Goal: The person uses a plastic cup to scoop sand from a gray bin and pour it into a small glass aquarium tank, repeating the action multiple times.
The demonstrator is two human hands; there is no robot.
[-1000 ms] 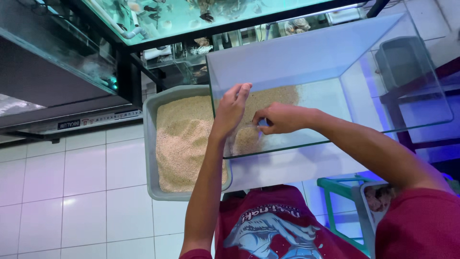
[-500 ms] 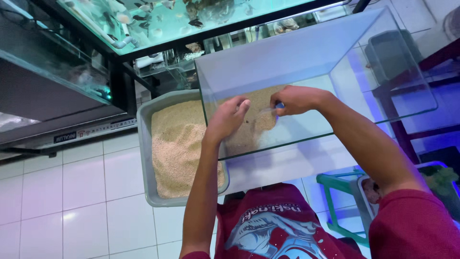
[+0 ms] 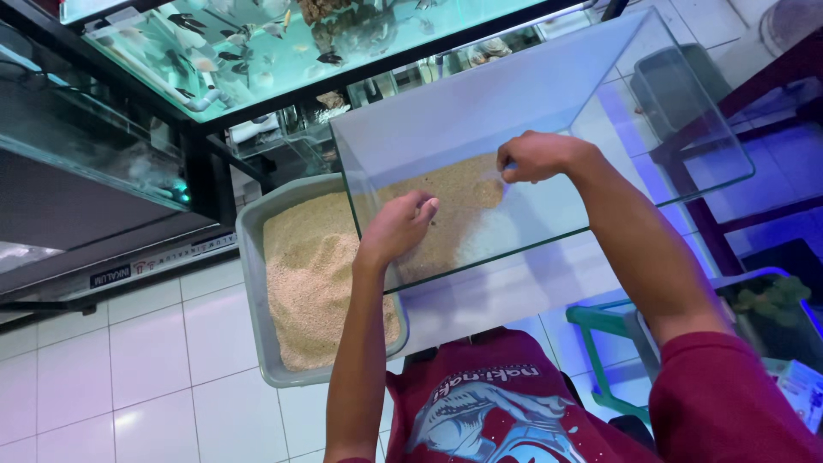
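The left hand (image 3: 401,225) is cupped loosely on the sand (image 3: 446,210) inside the glass tank (image 3: 549,94), while the right hand (image 3: 533,156) is fisted over something small and blue near the back wall. A grey tub (image 3: 257,283) of more sand is parked right against the tank's left edge, on the white tiled floor (image 3: 129,360).

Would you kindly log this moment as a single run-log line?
left hand: on sand inside glass tank | right hand: fist over the sand, pinching something unclear | grey tray: sand-filled, beside tank

A clear, empty glass tank (image 3: 549,111) stood upright on the white floor, its base partly covered by pale tan sand (image 3: 454,214). The sand lay heaped toward the tank's left side.
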